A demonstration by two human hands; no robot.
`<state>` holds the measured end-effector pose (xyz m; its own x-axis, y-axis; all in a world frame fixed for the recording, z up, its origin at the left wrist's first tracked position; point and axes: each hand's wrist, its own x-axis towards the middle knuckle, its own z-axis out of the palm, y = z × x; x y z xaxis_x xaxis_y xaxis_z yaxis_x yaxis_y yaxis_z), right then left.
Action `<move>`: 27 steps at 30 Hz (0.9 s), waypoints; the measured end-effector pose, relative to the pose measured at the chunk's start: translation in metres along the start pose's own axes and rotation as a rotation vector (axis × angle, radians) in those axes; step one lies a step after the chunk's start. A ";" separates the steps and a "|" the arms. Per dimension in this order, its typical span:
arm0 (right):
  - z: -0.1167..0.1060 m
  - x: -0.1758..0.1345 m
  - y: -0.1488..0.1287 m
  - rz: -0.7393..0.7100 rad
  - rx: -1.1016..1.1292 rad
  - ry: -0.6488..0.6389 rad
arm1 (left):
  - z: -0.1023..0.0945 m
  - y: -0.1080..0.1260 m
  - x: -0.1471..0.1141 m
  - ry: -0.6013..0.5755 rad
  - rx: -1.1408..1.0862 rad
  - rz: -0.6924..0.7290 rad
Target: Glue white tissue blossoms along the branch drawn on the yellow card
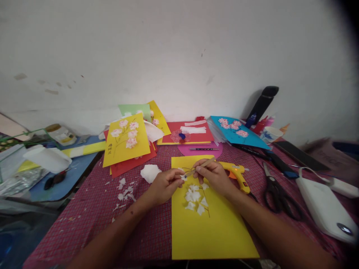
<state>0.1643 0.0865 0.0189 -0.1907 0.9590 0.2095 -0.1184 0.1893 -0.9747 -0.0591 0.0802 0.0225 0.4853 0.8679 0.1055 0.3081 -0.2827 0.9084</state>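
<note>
My right hand (211, 173) holds a thin wooden stick (208, 161) slanting down to the left, its lower end close to my left fingertips. My left hand (168, 184) is pinched on a small white paper piece (184, 178), which touches or nearly touches the stick's tip. Both hands are above the upper part of a yellow sheet (213, 239). On that sheet, below my fingers, white paper petals (193, 194) cluster around a drawn brown branch (208, 211). A crumpled white paper piece (150, 173) lies on the cloth by my left hand.
A yellow glue gun (238, 171) lies by my right hand, with black scissors (273, 190) and a white device (322, 203) farther right. Paper scraps (125, 192) are scattered left. Behind stand finished flower cards, yellow (127, 140) and blue (238, 130), and a paper cup (270, 134).
</note>
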 end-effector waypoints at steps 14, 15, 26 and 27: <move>-0.002 0.000 -0.004 -0.075 -0.067 -0.111 | 0.000 0.002 0.002 -0.026 -0.162 -0.046; -0.002 0.000 -0.004 -0.077 -0.073 -0.107 | 0.000 0.002 0.002 -0.023 -0.155 -0.046; -0.001 -0.001 -0.006 -0.087 -0.048 -0.063 | -0.002 0.006 0.004 -0.022 -0.150 -0.086; -0.001 -0.001 -0.005 -0.087 -0.044 -0.056 | -0.002 0.007 0.004 -0.023 -0.157 -0.093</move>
<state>0.1662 0.0847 0.0236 -0.2362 0.9254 0.2965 -0.0939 0.2819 -0.9548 -0.0567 0.0829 0.0301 0.4795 0.8775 0.0103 0.2218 -0.1326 0.9660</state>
